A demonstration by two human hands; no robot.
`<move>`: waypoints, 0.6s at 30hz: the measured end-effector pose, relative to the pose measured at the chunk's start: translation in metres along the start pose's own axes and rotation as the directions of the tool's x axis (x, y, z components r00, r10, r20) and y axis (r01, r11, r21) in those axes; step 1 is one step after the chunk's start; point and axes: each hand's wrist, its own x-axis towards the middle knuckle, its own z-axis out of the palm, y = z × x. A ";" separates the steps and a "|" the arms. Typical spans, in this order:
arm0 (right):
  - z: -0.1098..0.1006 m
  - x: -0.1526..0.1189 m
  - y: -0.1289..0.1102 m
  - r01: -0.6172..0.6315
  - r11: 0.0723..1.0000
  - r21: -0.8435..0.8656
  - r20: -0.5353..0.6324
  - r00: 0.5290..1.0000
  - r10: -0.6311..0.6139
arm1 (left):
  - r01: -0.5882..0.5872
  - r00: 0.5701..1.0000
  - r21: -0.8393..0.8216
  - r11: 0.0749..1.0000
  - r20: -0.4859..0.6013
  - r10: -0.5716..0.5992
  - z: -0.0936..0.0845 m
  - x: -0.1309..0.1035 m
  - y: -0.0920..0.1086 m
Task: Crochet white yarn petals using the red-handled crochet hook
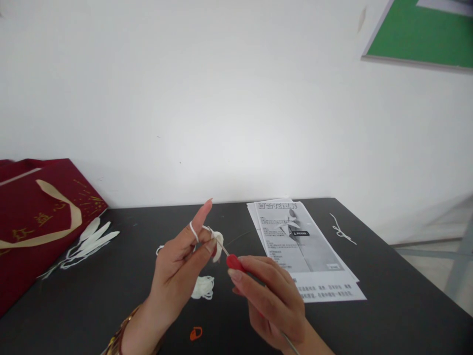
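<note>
My left hand (185, 266) pinches a small white crocheted piece (218, 246) between thumb and fingers, its index finger raised with a strand of white yarn (192, 230) looped round it. My right hand (273, 301) grips a crochet hook (235, 263) by its red handle. The hook's metal shaft points up and left and meets the crocheted piece; its tip is hard to make out. A thin dark wire or thread runs from the piece toward the papers. Below the left hand lies a bundle of white yarn (203, 287), partly covered by the hand.
An orange stitch marker (196, 334) lies near the front of the black table (111, 305). Printed pattern sheets (354, 293) lie to the right, with a loose white yarn piece (343, 234) beyond them. At left are finished white petals (92, 241) beside a dark red bag (22, 276).
</note>
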 end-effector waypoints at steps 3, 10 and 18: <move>-0.002 0.007 -0.002 -0.081 0.991 0.107 -0.062 0.994 0.088 | 0.014 1.000 -0.013 1.000 -0.028 -0.014 0.002 0.002 -0.001; -0.010 0.013 -0.002 -0.241 0.935 0.261 -0.077 0.960 0.268 | 0.101 0.994 -0.230 0.968 -0.009 -0.106 0.003 0.005 0.003; -0.015 0.012 0.004 -0.331 0.829 0.451 -0.094 0.906 0.413 | 0.206 0.979 -0.257 0.944 0.062 -0.196 0.001 0.004 0.006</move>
